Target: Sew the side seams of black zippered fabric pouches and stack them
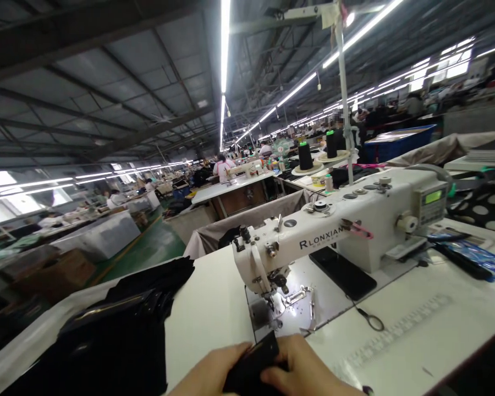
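Both my hands meet at the bottom edge of the view, in front of a white sewing machine. My left hand and my right hand are closed on a small folded piece of black fabric, fingers pinched on it from each side. The piece lies on the white table just short of the machine's needle and presser foot. A pile of black fabric rests to the left of my hands.
A black phone lies on the machine bed, small snips beside it. Two black thread cones stand behind the machine. Blue packets lie at right. Rows of sewing tables with other workers stretch into the hall.
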Available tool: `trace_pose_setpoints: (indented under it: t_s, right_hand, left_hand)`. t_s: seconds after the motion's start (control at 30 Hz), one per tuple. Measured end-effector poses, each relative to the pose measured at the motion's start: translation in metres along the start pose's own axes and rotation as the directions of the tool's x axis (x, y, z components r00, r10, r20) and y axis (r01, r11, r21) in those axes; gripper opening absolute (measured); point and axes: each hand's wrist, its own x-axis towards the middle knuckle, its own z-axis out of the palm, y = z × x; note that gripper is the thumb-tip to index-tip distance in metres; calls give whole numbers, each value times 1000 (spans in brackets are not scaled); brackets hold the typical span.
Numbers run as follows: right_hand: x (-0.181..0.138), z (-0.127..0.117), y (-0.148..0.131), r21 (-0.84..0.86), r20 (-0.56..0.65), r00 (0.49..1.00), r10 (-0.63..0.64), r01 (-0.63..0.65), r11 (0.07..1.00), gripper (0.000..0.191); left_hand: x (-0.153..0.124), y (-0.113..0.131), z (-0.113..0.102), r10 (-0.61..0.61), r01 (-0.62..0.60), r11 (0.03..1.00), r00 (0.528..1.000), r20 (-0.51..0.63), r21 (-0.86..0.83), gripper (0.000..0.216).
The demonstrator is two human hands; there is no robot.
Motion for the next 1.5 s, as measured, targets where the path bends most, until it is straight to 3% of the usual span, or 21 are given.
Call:
trace_pose_setpoints:
  t_s: [0.13, 0.2, 0.43, 0.53, 0.63, 0.87, 0.97, 1.13, 1.5]
  right_hand:
    - [-5, -4, -7, -112, -95, 995, 12, -23, 993, 9]
    - [-12, -12, -16, -134, -69, 996, 56, -64, 989, 13]
    - [-23, -24, -27, -103, -76, 996, -52, 44, 994, 19]
    - [-26, -21, -25, -116, -98, 995, -35, 23, 993, 22]
    - [-28, -19, -25, -164, -107, 994, 0, -17, 986, 25]
    - [-27, -20, -32, -180, -93, 992, -86, 69, 981, 28]
    - [-25, -20, -33, -233, -118, 991, -58, 29, 972, 28]
    - [-23, -17, -29, -289, -149, 988, -46, 1, 957, 25]
    - [-20, -16, -26, -124, -120, 980, 160, -175, 977, 25]
  left_hand:
    - [23, 18, -4, 32, -35, 995, 999, -31, -91, 17]
    - [23, 17, -8, 10, -21, 994, 995, -102, -107, 14]
    - [10, 11, -11, -13, -22, 970, 990, -143, -242, 22]
    - [8, 13, -9, -13, -33, 960, 986, -164, -277, 28]
    - [6, 16, -7, -3, -54, 960, 979, -204, -274, 30]
    - [2, 24, -7, 4, -49, 986, 964, -267, -160, 24]
    - [2, 25, -6, 12, -57, 988, 958, -287, -146, 27]
    - [1, 23, -4, -93, 35, 973, 965, -246, -230, 27]
    - [2, 22, -4, -119, 75, 982, 959, -257, -173, 27]
